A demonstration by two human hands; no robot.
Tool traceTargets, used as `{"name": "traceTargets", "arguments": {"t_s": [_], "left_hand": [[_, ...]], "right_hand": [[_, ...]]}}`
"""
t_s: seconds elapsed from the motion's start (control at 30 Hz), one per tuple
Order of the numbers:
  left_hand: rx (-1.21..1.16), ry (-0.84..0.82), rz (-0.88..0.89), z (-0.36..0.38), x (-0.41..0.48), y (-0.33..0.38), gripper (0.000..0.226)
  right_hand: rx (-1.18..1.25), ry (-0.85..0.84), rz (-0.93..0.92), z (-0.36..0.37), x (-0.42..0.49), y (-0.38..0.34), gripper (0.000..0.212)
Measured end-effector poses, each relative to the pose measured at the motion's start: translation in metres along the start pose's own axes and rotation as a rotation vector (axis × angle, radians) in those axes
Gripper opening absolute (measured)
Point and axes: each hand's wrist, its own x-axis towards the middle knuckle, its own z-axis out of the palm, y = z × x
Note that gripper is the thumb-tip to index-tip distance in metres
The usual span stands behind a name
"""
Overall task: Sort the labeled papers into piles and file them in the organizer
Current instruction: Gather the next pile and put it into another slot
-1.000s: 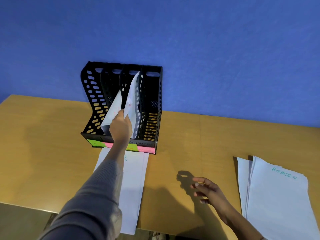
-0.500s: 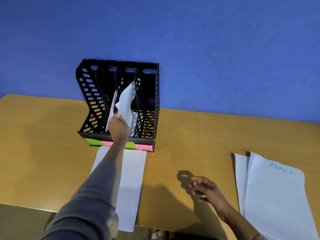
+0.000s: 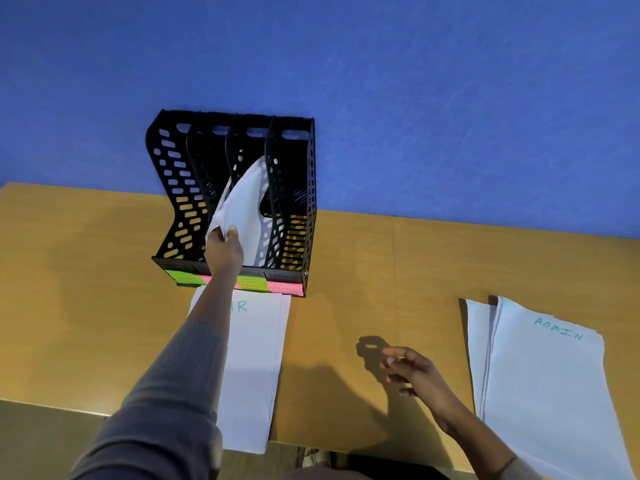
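A black slotted organizer stands at the back of the table against the blue wall, with green and pink labels along its front lip. My left hand grips a bent stack of white papers with red writing, which leans into the third slot from the left. Under my left forearm lies a pile of papers lettered in green, its label partly hidden. At the right lies a pile marked ADMIN. My right hand hovers over the table between the two piles, fingers loosely curled, holding nothing.
The wooden table runs left to right, its front edge near the bottom of the view. The pile under my arm overhangs that edge. The blue wall closes off the back directly behind the organizer.
The stack in my left hand has sunk lower and farther into the organizer slot, bending as it goes. My right hand has stayed roughly in place over the table.
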Motion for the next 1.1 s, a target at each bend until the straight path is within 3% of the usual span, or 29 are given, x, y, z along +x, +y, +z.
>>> {"name": "traceTargets", "arguments": {"t_s": [0.17,0.37,0.53,0.63,0.73,0.93,1.1], "left_hand": [[0.14,-0.061,0.142,-0.019,-0.009,-0.002,0.014],[0.242,-0.009,0.285,-0.053,-0.039,-0.039,0.041],[0.476,-0.007,0.102,-0.083,-0.064,-0.103,0.062],[0.672,-0.046,-0.098,-0.101,-0.072,-0.137,0.079],[0.714,-0.08,-0.3,-0.113,-0.076,-0.157,0.09],[0.749,-0.186,-0.266,-0.119,-0.091,-0.169,0.066],[0.601,-0.241,-0.36,-0.117,-0.106,-0.169,0.073]], "right_hand": [[0.0,0.008,0.016,-0.001,0.001,0.001,0.019],[0.004,0.021,0.021,0.0,0.002,0.0,0.019],[0.002,0.032,0.03,0.002,0.003,0.002,0.019],[-0.023,0.012,0.035,0.007,0.002,0.003,0.018],[-0.06,-0.018,0.054,0.016,0.002,0.005,0.017],[-0.215,-0.11,0.069,0.044,0.006,0.018,0.018],[-0.362,-0.202,0.086,0.068,0.012,0.039,0.018]]}}
